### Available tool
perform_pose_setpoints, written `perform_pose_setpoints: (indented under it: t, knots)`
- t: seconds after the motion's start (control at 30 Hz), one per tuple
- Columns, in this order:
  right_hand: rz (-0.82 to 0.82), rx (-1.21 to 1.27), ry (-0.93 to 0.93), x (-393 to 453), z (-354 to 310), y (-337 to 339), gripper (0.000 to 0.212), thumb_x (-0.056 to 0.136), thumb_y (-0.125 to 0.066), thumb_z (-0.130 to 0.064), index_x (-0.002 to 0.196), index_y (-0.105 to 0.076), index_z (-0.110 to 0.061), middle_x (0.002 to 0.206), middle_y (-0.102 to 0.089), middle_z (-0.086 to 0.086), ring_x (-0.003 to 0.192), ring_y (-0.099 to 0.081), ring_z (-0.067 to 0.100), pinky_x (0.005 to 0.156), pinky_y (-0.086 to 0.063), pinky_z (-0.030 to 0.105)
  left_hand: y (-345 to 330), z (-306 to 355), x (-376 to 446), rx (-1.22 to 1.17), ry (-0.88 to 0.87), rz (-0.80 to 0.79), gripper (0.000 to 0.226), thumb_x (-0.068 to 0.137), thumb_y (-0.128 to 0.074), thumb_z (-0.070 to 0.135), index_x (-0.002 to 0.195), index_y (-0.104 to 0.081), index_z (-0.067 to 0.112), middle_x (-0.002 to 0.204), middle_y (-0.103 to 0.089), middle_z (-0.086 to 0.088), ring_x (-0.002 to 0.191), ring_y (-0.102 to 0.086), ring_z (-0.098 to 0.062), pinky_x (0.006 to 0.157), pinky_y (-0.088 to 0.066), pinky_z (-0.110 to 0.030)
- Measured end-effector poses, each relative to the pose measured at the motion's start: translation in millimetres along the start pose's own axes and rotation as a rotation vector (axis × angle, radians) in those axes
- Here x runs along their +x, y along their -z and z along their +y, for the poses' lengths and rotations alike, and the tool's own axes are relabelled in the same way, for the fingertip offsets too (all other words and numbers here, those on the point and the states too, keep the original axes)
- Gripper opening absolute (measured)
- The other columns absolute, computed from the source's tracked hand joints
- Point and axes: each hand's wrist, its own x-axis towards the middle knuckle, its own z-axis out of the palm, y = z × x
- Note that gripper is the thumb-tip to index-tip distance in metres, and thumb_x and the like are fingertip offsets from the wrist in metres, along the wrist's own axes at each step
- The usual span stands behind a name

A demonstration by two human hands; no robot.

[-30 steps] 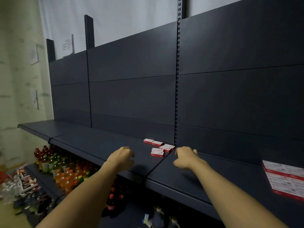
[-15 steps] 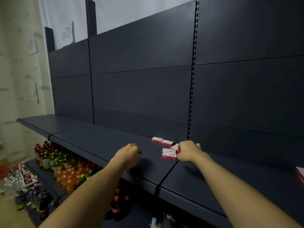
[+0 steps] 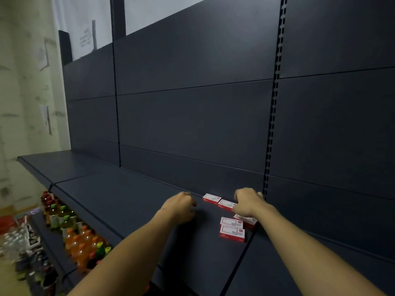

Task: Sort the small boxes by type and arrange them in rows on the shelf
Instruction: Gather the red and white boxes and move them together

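Observation:
Several small red-and-white boxes lie flat on the dark shelf (image 3: 119,195) near its back panel. Two sit end to end at the back: one box (image 3: 211,198) and a second box (image 3: 226,204). Closer to me lie a box (image 3: 230,221), another in front of it (image 3: 232,233), and a tilted one (image 3: 248,221) partly under my wrist. My right hand (image 3: 248,202) hovers over the boxes with fingers bent down, fingertips at the second back box. My left hand (image 3: 181,207) rests left of the boxes, fingers curled, with nothing seen in it.
The shelf runs left to its end (image 3: 27,161) by a pale wall. A slotted upright (image 3: 271,133) stands right behind my right hand. Below the shelf, a lower shelf holds rows of drink bottles (image 3: 79,238). Clutter lies on the floor at the left.
Both hands have moved forward toward the back panel. My right hand has gone from beside the front boxes to over them, reaching the back row. The view has shifted left and closer.

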Motion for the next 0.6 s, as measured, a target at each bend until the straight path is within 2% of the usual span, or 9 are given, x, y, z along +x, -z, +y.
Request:
perform_pose_setpoints:
  t: [0.1,0.23,0.3,0.43,0.6]
  knots:
    - [-0.007,0.015,0.005,19.3,-0.7,-12.2,0.029,0.086,-0.058,-0.020,0.114,-0.062,-0.016,0.116,-0.060,0.002,0.111,-0.055,0.025,0.102,-0.037,0.037,-12.3,1.5,20.8,-0.013,-0.011,0.001,0.036,0.095,-0.052,0.024,0.129,-0.063,0.019,0.135,-0.053,-0.003,0.122,-0.053,-0.022,0.100,-0.049,-0.037]
    - [-0.016,0.018,0.005,34.5,0.7,-24.8,0.027,0.087,-0.058,-0.020,0.113,-0.061,-0.016,0.121,-0.057,0.004,0.110,-0.054,0.028,0.092,-0.041,0.033,-24.7,4.2,45.1,-0.040,-0.052,0.026,0.036,0.095,-0.053,0.022,0.129,-0.063,0.017,0.132,-0.055,-0.002,0.122,-0.053,-0.021,0.099,-0.049,-0.035]
    - [-0.027,0.014,-0.001,41.3,1.6,-29.7,0.034,0.090,-0.059,-0.024,0.123,-0.057,-0.014,0.126,-0.054,0.005,0.116,-0.052,0.029,0.097,-0.040,0.034,-28.4,3.6,57.2,-0.053,-0.074,0.039,0.035,0.095,-0.052,0.022,0.127,-0.063,0.016,0.128,-0.056,-0.002,0.120,-0.053,-0.022,0.098,-0.050,-0.037]
    - [-0.024,0.012,-0.021,56.2,-0.6,-41.2,0.055,0.089,-0.067,-0.044,0.132,-0.052,-0.014,0.133,-0.053,0.005,0.123,-0.051,0.026,0.106,-0.036,0.039,-35.6,-1.0,80.1,-0.085,-0.117,0.065,0.036,0.093,-0.053,0.021,0.127,-0.063,0.016,0.126,-0.057,-0.002,0.118,-0.053,-0.021,0.097,-0.049,-0.038]
    - [-0.018,-0.032,-0.060,64.4,-9.0,-45.0,0.060,0.087,-0.067,-0.053,0.129,-0.055,-0.013,0.131,-0.053,0.008,0.122,-0.049,0.029,0.106,-0.036,0.040,-41.3,-9.8,104.6,-0.111,-0.187,0.065,0.038,0.092,-0.054,0.024,0.129,-0.062,0.017,0.126,-0.057,-0.002,0.119,-0.053,-0.022,0.098,-0.049,-0.038]
